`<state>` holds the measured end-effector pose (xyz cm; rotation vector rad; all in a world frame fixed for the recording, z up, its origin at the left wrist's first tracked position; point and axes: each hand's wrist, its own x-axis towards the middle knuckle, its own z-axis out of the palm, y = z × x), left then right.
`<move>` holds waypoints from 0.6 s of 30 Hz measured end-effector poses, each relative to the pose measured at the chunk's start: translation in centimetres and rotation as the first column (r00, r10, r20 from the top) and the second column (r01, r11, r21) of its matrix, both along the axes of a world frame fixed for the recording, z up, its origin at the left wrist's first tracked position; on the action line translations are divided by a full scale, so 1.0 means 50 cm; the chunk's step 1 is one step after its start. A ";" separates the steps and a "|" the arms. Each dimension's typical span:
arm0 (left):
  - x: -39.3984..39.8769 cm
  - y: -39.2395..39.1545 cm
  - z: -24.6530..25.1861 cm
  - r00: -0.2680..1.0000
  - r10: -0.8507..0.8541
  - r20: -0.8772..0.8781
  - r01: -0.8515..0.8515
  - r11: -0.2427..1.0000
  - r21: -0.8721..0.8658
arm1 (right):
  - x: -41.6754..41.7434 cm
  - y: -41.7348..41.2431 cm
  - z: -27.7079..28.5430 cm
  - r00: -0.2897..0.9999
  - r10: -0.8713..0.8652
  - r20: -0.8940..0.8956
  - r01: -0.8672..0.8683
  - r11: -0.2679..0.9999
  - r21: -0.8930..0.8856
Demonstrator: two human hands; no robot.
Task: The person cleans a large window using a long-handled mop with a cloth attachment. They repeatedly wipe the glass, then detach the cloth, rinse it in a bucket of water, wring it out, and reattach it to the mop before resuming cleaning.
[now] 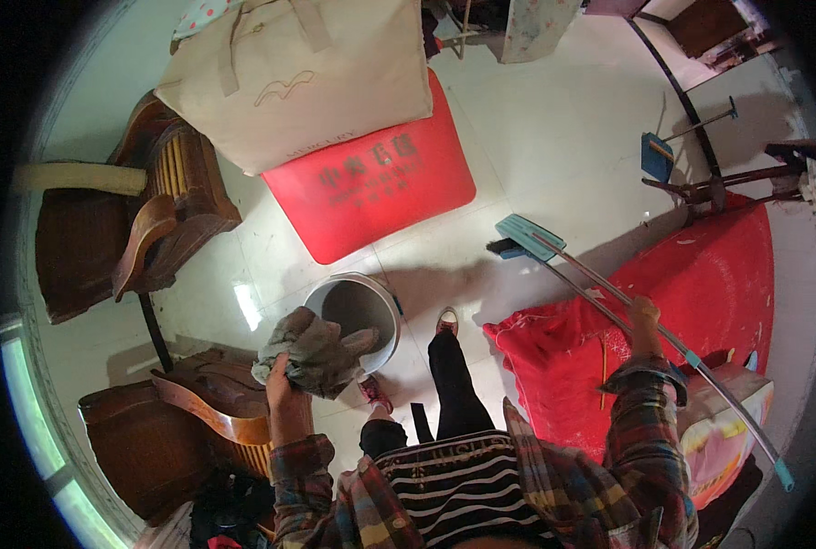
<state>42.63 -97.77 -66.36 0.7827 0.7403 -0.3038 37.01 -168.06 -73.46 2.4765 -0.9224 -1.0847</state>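
My left hand (pixel 280 386) is closed on a crumpled grey-green cloth (pixel 312 357), held above the near-left rim of a round light-coloured bucket (pixel 389 322) on the tiled floor. My right hand (pixel 642 314) grips the long metal handles of a broom and a teal dustpan. The dustpan (pixel 530 235) and the dark bristles of the broom (pixel 507 247) lie side by side at the far ends of the handles, to the right of the bucket. Whether they touch the floor, I cannot tell.
Wooden armchairs (pixel 205 425) stand along the left. Ahead, a large cream bag (pixel 326 82) rests over a red mat or case (pixel 380 199) bearing writing. A red cloth (pixel 566 357) covers something at the right, beside a printed box (pixel 723 412). A blue dustpan (pixel 656 156) stands farther off.
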 end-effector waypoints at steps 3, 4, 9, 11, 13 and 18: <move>0.007 -0.014 -0.034 0.994 -0.009 -0.108 0.019 0.995 0.095 | -0.081 -0.061 -0.046 0.992 0.085 0.089 -0.080 0.995 -0.062; 0.015 -0.024 -0.033 0.988 0.005 -0.154 0.014 0.992 0.122 | -0.099 -0.073 -0.058 0.997 0.071 0.012 -0.070 0.996 -0.060; 0.016 -0.028 -0.042 0.999 -0.044 -0.014 0.043 0.999 -0.029 | -0.093 -0.078 -0.083 0.992 -0.016 -0.129 0.018 1.000 0.012; 0.018 -0.048 -0.024 0.999 -0.023 0.026 0.024 0.998 -0.056 | -0.065 -0.068 -0.074 0.967 0.002 -0.254 -0.003 1.000 -0.003; 0.002 -0.027 -0.049 1.000 0.026 0.000 -0.026 0.999 -0.037 | -0.009 -0.038 -0.041 0.928 0.042 -0.369 -0.048 0.999 -0.006; -0.035 0.030 -0.146 0.985 0.086 -0.150 -0.057 0.981 0.187 | 0.108 0.204 -0.115 0.715 0.677 0.177 -0.697 0.669 0.257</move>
